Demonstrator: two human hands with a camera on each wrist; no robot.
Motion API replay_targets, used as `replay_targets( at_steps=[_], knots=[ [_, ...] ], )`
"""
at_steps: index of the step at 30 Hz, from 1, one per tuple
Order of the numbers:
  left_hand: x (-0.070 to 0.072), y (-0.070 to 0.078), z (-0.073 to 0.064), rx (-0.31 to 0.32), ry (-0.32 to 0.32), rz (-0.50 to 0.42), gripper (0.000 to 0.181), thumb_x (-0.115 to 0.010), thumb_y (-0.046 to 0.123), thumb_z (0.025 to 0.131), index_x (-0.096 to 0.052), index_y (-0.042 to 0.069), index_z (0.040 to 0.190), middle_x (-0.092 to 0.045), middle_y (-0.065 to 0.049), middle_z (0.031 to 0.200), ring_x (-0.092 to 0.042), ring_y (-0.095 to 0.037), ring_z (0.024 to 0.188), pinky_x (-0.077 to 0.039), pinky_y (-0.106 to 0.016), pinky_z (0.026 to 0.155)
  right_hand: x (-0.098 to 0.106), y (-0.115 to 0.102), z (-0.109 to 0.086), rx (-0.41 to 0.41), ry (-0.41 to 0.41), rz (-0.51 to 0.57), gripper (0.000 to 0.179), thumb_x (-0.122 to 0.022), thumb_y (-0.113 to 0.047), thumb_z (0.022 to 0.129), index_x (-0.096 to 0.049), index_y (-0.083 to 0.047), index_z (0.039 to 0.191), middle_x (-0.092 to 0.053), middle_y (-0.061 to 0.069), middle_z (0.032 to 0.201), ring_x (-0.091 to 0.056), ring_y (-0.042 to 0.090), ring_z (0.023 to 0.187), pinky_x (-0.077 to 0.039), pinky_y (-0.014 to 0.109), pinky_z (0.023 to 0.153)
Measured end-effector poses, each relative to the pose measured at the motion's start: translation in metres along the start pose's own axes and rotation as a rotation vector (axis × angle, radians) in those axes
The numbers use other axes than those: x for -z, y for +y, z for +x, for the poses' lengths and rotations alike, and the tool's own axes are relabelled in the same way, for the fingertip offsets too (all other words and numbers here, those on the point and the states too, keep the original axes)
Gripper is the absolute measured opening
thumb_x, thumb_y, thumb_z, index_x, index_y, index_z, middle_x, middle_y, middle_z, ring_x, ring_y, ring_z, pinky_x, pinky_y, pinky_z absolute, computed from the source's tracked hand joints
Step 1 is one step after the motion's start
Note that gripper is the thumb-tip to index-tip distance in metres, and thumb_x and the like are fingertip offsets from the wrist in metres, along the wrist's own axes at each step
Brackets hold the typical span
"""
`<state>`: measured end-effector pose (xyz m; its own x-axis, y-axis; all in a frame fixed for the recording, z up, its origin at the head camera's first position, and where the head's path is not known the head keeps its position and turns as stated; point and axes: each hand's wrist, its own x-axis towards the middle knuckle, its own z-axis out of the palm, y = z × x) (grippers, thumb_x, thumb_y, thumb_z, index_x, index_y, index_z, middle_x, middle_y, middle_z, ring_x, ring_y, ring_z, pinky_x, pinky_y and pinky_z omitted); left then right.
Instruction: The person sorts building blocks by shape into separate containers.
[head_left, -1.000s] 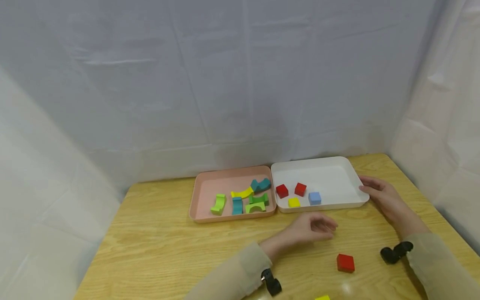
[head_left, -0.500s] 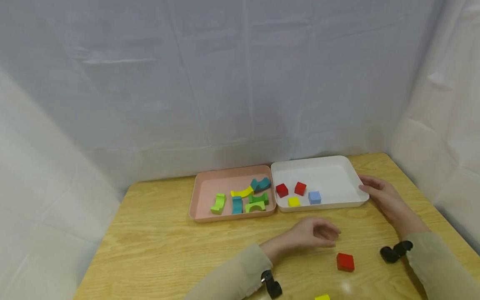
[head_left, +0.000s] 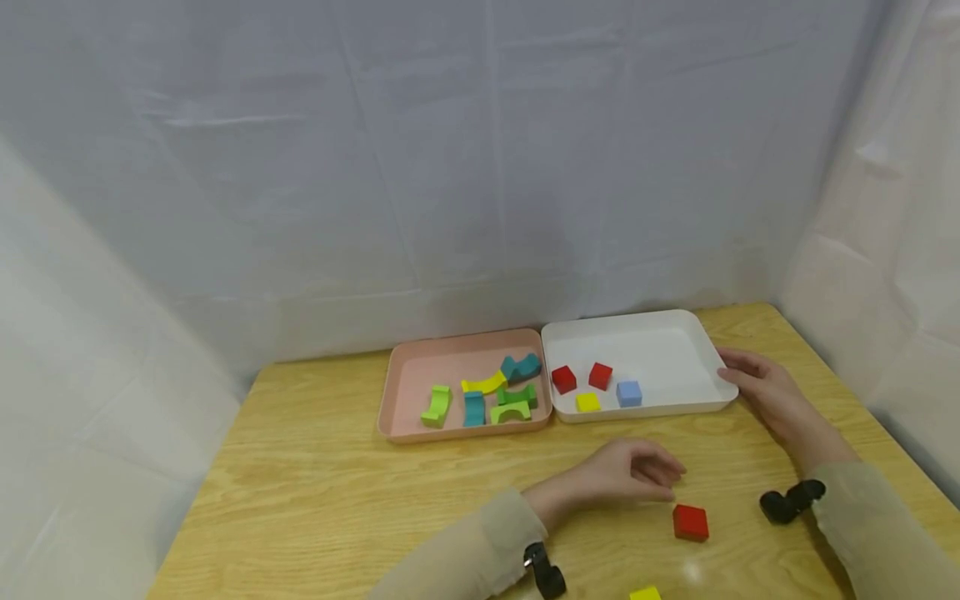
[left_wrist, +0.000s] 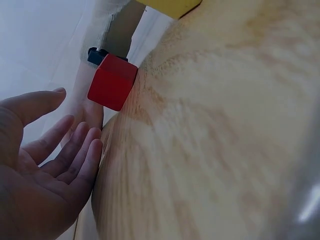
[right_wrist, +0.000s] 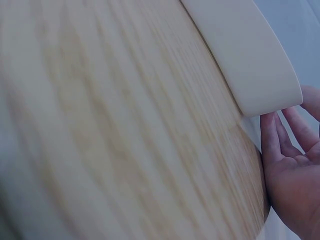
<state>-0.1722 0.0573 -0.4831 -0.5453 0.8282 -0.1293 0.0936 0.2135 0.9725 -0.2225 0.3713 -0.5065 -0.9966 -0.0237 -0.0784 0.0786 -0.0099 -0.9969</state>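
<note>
My left hand [head_left: 626, 472] hovers over the table with its fingers loosely bent and nothing in them. Just beyond its fingertips lies a red cube [head_left: 690, 522], which also shows in the left wrist view as a red block [left_wrist: 114, 82] ahead of the open palm. At the right end of the white tray [head_left: 667, 358], my right hand [head_left: 768, 396] holds the rim, thumb at the top edge and fingers against the outer wall. Inside that tray are two red cubes [head_left: 600, 376], a yellow block [head_left: 588, 403] and a light blue cube [head_left: 629, 394].
Left of the white tray, side by side with it, stands a pink tray [head_left: 427, 358] with several arch-shaped blocks [head_left: 474, 408] in green, yellow and teal. A yellow block [head_left: 645, 594] is cut off by the front image edge. White cloth [head_left: 480, 167] surrounds the wooden table [head_left: 300, 483].
My left hand has moved slightly towards the front and right, nearer the red cube on the table. The right hand stays at the white tray's end.
</note>
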Motion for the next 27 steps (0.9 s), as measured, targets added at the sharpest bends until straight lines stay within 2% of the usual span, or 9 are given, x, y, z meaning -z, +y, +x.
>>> replay_targets(
  at_steps=[9, 16, 27],
  knots=[
    [-0.004, 0.001, 0.001, 0.001, -0.018, 0.002, 0.035, -0.073, 0.002, 0.099, -0.069, -0.001, 0.134, -0.076, -0.017, 0.127, -0.067, 0.01, 0.09, -0.059, -0.014, 0.088, 0.001, 0.002, 0.0, 0.021, -0.013, 0.032, 0.029, -0.067, -0.009, 0.105, -0.071, -0.031, 0.124, -0.071, -0.029, 0.111, -0.065, -0.011, 0.099, -0.055, 0.007, 0.084],
    [-0.008, 0.0, 0.002, 0.004, -0.012, 0.007, 0.033, -0.075, 0.002, 0.098, -0.071, -0.001, 0.131, -0.078, -0.017, 0.12, -0.066, 0.011, 0.087, -0.059, -0.014, 0.086, 0.002, 0.002, 0.002, 0.007, -0.007, -0.004, 0.03, -0.067, -0.011, 0.105, -0.069, -0.026, 0.131, -0.07, -0.03, 0.111, -0.064, -0.012, 0.1, -0.054, 0.006, 0.084],
    [-0.011, 0.003, 0.001, 0.005, -0.027, 0.006, 0.034, -0.075, 0.002, 0.098, -0.07, -0.001, 0.132, -0.076, -0.017, 0.127, -0.066, 0.011, 0.088, -0.059, -0.013, 0.086, 0.002, 0.002, 0.002, -0.016, -0.005, 0.009, 0.029, -0.068, -0.012, 0.105, -0.068, -0.026, 0.13, -0.07, -0.03, 0.11, -0.064, -0.011, 0.1, -0.054, 0.006, 0.084]
  ],
)
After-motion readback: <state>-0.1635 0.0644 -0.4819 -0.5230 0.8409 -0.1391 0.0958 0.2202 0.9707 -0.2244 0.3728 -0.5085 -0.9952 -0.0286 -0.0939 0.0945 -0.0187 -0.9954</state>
